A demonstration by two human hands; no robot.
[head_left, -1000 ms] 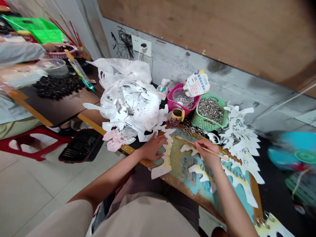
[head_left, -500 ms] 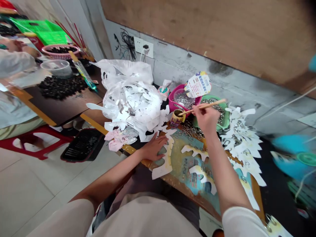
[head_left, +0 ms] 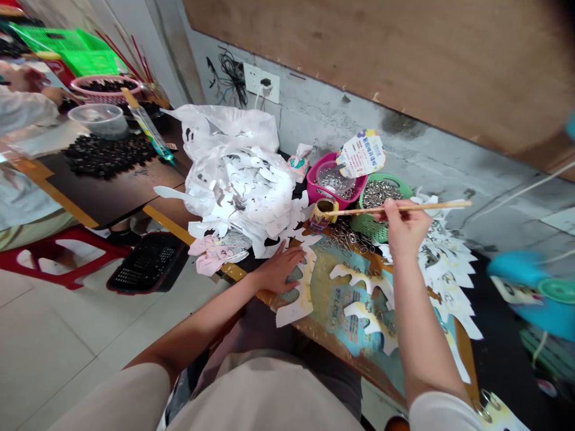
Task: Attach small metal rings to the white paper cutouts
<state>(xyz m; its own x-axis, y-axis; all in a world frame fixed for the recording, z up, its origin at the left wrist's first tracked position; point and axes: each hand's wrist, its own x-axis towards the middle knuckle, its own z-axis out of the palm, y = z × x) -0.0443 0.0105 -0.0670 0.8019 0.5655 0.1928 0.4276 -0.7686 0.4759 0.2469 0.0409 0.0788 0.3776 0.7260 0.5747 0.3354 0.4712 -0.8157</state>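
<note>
Right of centre in the frame, the right hand has thumb and fingers pinched closed around a wooden stick. On my remote feed the stick reads nearly level: rear end running out past the hand toward the right, front tip at the rim of a small can, left of those fingers. Whether the tip dips inside, I can't tell.

Just left of centre and lower, the left hand lies flat, fingers partly spread and gripping nothing, touching the left side of a white paper strip. I see the strip extend both above and below the fingertips.

Two scalloped cut-outs lie lower right of centre, between left hand and right forearm. Loose metal rings sit beside the can; behind, a pink basket and a green basket.
</note>
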